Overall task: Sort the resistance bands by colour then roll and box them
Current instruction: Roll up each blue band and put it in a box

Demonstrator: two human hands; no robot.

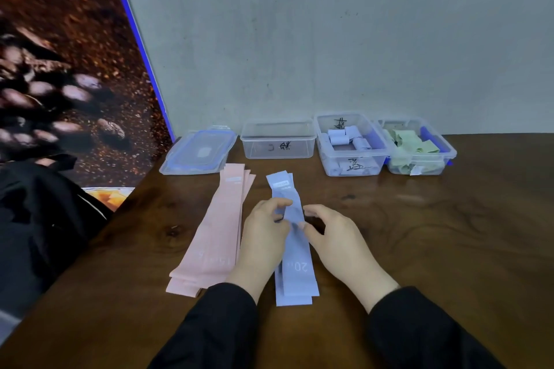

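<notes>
A stack of flat blue bands (295,275) lies lengthwise on the wooden table (449,234) in front of me, the top one marked "20". My left hand (263,237) pinches the top blue band near its middle, fingers curled round its left edge. On the other side, my right hand (332,237) pinches that band at its right edge. To the left lies a stack of flat pink bands (212,237). At the back stand three clear boxes: an empty one (278,141), one with rolled blue bands (349,144), one with rolled green bands (416,147).
A blue-rimmed lid (199,150) lies at the back left beside the empty box. A grey wall rises behind the boxes. A poster of coffee beans (60,69) leans at the left, with dark cloth (36,219) below it.
</notes>
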